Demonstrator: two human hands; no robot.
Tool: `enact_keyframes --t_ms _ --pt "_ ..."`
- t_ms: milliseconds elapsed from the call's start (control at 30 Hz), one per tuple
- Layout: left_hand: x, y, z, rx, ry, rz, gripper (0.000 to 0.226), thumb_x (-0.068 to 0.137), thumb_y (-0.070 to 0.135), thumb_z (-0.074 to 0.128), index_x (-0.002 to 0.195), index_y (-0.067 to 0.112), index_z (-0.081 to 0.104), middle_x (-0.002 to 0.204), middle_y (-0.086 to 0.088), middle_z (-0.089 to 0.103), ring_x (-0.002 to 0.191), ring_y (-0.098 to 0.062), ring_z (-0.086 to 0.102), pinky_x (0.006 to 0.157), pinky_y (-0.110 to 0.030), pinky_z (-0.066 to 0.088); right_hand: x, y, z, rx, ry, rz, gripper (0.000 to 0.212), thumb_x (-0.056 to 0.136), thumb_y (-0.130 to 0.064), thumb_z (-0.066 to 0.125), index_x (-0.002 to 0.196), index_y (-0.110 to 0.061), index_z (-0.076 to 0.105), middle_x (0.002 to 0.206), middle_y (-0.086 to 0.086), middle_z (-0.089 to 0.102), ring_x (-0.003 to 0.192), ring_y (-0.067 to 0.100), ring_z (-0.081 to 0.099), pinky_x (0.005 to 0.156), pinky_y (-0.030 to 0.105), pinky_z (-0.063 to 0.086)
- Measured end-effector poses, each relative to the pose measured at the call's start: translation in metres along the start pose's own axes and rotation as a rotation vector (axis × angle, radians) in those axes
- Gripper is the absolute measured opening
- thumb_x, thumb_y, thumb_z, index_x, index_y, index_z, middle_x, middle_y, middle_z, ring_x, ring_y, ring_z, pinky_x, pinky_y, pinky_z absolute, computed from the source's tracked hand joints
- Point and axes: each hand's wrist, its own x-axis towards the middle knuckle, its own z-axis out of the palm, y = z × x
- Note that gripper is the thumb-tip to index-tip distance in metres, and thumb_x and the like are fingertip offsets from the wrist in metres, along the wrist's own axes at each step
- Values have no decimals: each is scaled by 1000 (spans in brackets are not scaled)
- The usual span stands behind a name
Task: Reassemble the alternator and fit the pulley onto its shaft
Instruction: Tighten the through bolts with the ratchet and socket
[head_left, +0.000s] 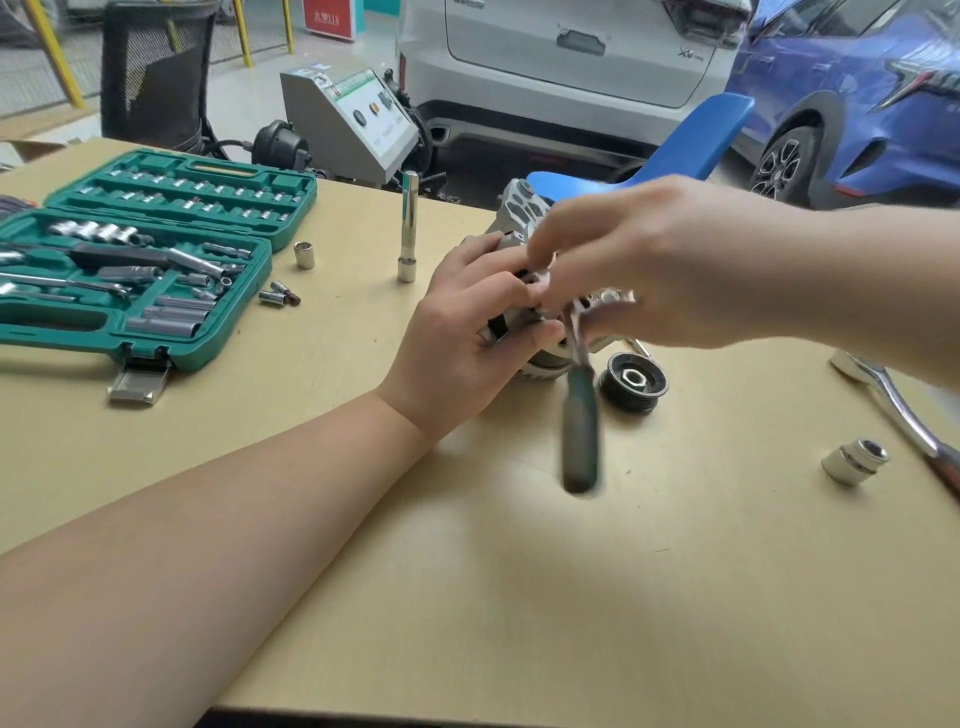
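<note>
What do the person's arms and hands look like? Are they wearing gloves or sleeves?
No gloves and no sleeves show. The left hand and right hand are bare, and both forearms are bare as far as the picture shows. No watch, ring or bracelet shows. The right hand is blurred, so small details on it cannot be told.

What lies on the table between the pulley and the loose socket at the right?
Nothing: in the head view, the table is bare between the pulley and the socket.
</note>
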Motion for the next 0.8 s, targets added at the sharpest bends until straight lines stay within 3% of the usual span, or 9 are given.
enact_keyframes --t_ms 67,167,267,367,500,633,733,800 --pt "-1 0 -1 -2 -14 -6 17 90 7 87 95 -5 76 130 -18 73 130 -36 60 116 -60 43 -9 5 7 -207 56 -203 8 98 -8 67 102 -8 74 108 14 67 85 34 60 71 46 56" --pt "-3 2 -1 5 -9 -42 19 90 10 87 100 -3 77 134 -17 71 135 -37 57 118 -59 42 -17 7 16 -262 135 -203 15 101 -5 60 104 -1 74 101 20 68 77 39 63 67 50 58" --pt "-2 1 -1 15 -4 -19 19 91 9 85 99 -4 75 135 -12 70 134 -19 54 118 -59 43 -15 -3 20 -133 212 -26 15 95 -6 67 106 -1 76 98 19 71 80 41 68 69 50 58" --pt "0 -1 0 24 -17 -35 24 89 8 89 106 -2 75 133 -12 72 134 -29 59 118 -57 43 -5 -14 20 39 252 191 16 93 -21 74 102 -8 78 91 9 69 81 36 65 71 41 53" --pt "-1 4 -2 37 27 -18 23 89 15 90 103 3 76 112 13 68 110 -27 62 103 -46 52 17 -18 16 164 194 541 27 90 -47 68 87 -20 71 76 -4 61 80 26 57 74 40 53" --pt "-3 1 -2 28 -3 -53 25 88 12 89 104 -2 76 127 -8 73 135 -42 56 117 -54 44 31 -15 11 363 132 833 36 84 -51 70 71 -18 65 60 -2 65 69 24 69 67 39 60" --pt "-4 -1 -1 15 -9 -59 23 89 12 88 103 -2 76 128 -10 73 136 -44 55 118 -54 43 28 -13 7 346 113 784 38 85 -55 71 72 -19 67 57 -2 65 62 18 64 65 36 57" --pt "-2 -1 -1 10 -6 -29 21 90 11 88 99 -2 76 124 -9 73 131 -44 58 115 -57 45 22 -12 6 237 127 596 36 89 -52 69 79 -18 69 66 -1 64 68 25 60 66 38 53"
